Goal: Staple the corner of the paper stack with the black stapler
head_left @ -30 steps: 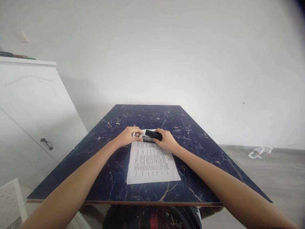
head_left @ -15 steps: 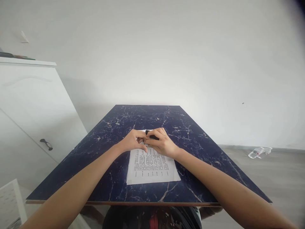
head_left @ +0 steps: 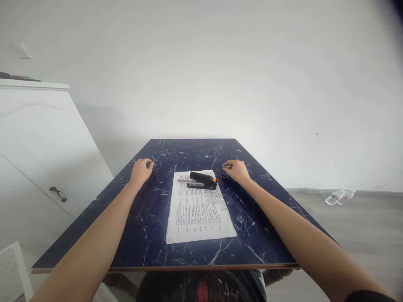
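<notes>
The table [head_left: 140,241] bears printed paper [head_left: 197,216]. The stapler [head_left: 203,178] lies across the paper's far end. Caution: a knock could shift the stapler or spill any loaded staples, since its metal rail projects. Finish: black, orange patch, top raised. Left hand [head_left: 141,171]: fingertips near each other, contents cannot be determined. Right hand [head_left: 238,170]: thumb and finger pinched on a small white piece [head_left: 226,166].

Stapler [head_left: 204,181] bars middle; gap towards left hand [head_left: 140,171]
</notes>
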`<state>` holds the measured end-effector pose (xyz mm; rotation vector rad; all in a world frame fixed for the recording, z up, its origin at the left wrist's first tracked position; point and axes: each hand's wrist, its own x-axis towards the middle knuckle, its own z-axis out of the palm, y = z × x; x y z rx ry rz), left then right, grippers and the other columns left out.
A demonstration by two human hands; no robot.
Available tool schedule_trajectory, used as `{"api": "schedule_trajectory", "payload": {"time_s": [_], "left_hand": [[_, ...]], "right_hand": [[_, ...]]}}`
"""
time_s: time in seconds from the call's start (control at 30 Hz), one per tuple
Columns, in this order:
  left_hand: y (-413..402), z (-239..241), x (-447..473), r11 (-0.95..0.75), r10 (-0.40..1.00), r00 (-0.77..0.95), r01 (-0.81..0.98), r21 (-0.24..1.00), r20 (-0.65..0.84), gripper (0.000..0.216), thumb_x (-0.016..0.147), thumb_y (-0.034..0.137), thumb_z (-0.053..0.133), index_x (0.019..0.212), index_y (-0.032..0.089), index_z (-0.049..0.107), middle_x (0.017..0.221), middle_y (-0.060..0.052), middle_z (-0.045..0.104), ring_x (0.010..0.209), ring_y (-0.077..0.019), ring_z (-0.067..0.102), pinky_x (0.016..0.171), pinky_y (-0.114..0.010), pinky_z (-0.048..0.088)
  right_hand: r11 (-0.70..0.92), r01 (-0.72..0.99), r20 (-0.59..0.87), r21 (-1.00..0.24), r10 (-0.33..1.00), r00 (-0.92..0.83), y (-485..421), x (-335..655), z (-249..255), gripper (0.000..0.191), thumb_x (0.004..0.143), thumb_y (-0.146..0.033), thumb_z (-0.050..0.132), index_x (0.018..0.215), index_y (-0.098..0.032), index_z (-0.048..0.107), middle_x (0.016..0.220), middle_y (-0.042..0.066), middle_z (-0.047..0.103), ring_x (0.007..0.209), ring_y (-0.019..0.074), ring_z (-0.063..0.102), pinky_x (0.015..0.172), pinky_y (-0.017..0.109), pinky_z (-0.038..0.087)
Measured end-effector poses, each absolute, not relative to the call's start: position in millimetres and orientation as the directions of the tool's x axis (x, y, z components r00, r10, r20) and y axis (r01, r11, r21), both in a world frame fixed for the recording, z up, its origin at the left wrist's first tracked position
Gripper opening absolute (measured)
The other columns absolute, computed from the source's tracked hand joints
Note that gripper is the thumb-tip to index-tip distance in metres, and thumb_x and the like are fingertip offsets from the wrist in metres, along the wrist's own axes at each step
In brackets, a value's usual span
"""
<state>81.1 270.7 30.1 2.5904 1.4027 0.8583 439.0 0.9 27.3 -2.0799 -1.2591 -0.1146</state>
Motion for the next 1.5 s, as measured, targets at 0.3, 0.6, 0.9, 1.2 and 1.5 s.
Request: {"api": "schedule_trajectory", "payload": {"time_s": [0.3,0.6,0.9,1.2,1.5], "left_hand": [[282.4,18.5,83.9,-0.664,0.741,0.614,0.732,0.156,0.273,0.041,0.096,0.025,0.045,0.127,0.025,0.071,0.140,-0.013,0.064,0.129,-0.0371,0.058,0.105,-0.057,0.045],[279.0,27.3,89.4,-0.697,0.710,0.635,0.694,0.181,0.304,0.021,0.091,0.026,0.058,0.096,0.019,0.077,0.097,-0.014,0.075,0.094,-0.0303,0.070,0.089,-0.041,0.054],[222.3,41.9,112.3,-0.857,0.475,0.773,0.299,0.420,0.420,0.029,0.100,0.032,0.048,0.115,0.019,0.070,0.115,-0.011,0.066,0.102,-0.0244,0.066,0.094,-0.039,0.052],[176.5,50.0,126.0,-0.856,0.313,0.901,0.130,0.499,0.301,0.035,0.102,0.042,0.050,0.124,0.024,0.070,0.121,-0.010,0.071,0.111,-0.0270,0.065,0.095,-0.041,0.051],[176.5,51.9,122.6,-0.855,0.292,0.901,0.096,0.509,0.321,0.034,0.098,0.041,0.058,0.125,0.025,0.070,0.109,-0.009,0.072,0.092,-0.0226,0.066,0.082,-0.038,0.052]], "right_hand": [[-0.291,0.749,0.412,-0.596,0.689,0.596,6.8,471.3,4.8,0.022,0.082,-0.018,0.063,0.097,-0.016,0.080,0.089,0.008,0.079,0.085,0.0217,0.075,0.088,0.030,0.058],[-0.332,0.769,0.435,-0.546,0.673,0.599,6.8,467.6,2.1,0.028,0.072,-0.010,0.057,0.086,-0.018,0.081,0.085,0.008,0.077,0.087,0.0248,0.072,0.088,0.033,0.054],[-0.116,0.841,0.551,-0.528,0.707,0.443,7.6,419.6,23.3,0.025,0.088,-0.022,0.055,0.098,-0.020,0.078,0.096,0.006,0.077,0.088,0.0211,0.068,0.087,0.033,0.053],[0.210,0.843,0.627,-0.495,0.758,0.179,1.7,344.8,37.1,0.024,0.100,-0.032,0.052,0.096,-0.022,0.073,0.098,0.006,0.073,0.091,0.0204,0.065,0.085,0.034,0.050],[0.180,0.857,0.593,-0.483,0.788,0.169,4.6,350.0,29.1,0.024,0.101,-0.030,0.052,0.092,-0.021,0.072,0.098,0.007,0.071,0.092,0.0210,0.064,0.083,0.033,0.049]]}}
